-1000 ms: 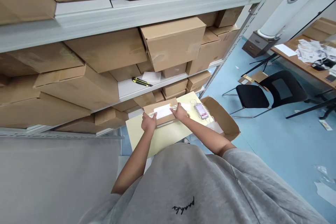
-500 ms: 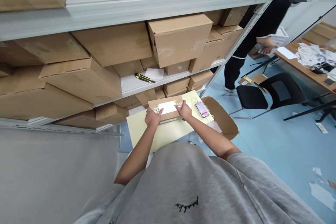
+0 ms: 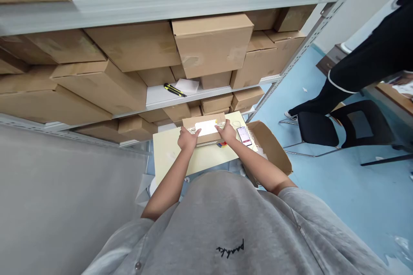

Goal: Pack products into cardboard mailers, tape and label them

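Between my two hands is a small cardboard box with a white sheet lying at its top. My left hand grips the left end, its thumb on the sheet's edge. At the opposite end my right hand is closed on the box the same way. Stringy pale material shows beside both thumbs. The box is over a pale yellow tabletop. A phone with a lit screen lies right of my right hand. Something small and colourful peeks out beneath the box.
Metal shelving packed with cardboard boxes rises in front. A yellow-and-black box cutter lies on the middle shelf. An open carton stands right of the table. Farther right are a black chair and a person's dark-trousered legs.
The view has shifted rightward slightly. The other person has stepped closer on the right side. Both hands still hold the box, and the colourful item below it shows more.
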